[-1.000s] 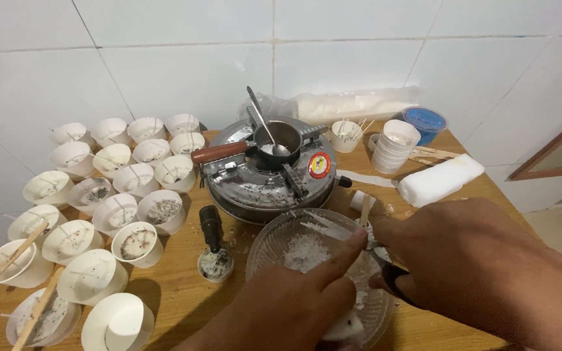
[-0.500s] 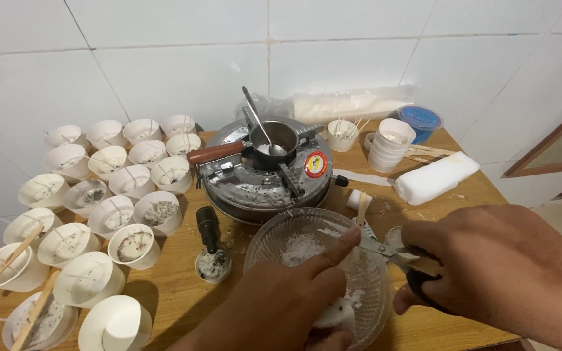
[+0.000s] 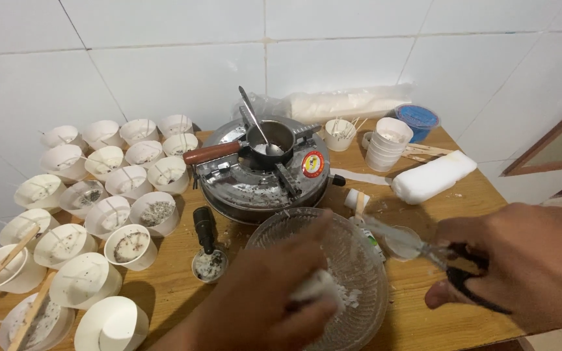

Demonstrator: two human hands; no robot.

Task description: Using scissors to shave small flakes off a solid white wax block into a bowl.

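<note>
Two hands' grips, white lump point(image 3: 317, 286) and scissors point(image 3: 453, 263), over wooden table point(image 3: 417, 305), tiled wall point(image 3: 164, 58).

Round red-and-yellow label point(image 3: 313, 164) on the stove's front rim — nothing else

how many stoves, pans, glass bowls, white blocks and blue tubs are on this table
round metal stove: 1
small metal pan with brown handle: 1
clear ribbed glass bowl: 1
long white block: 1
blue round tub: 1
total: 5
</note>
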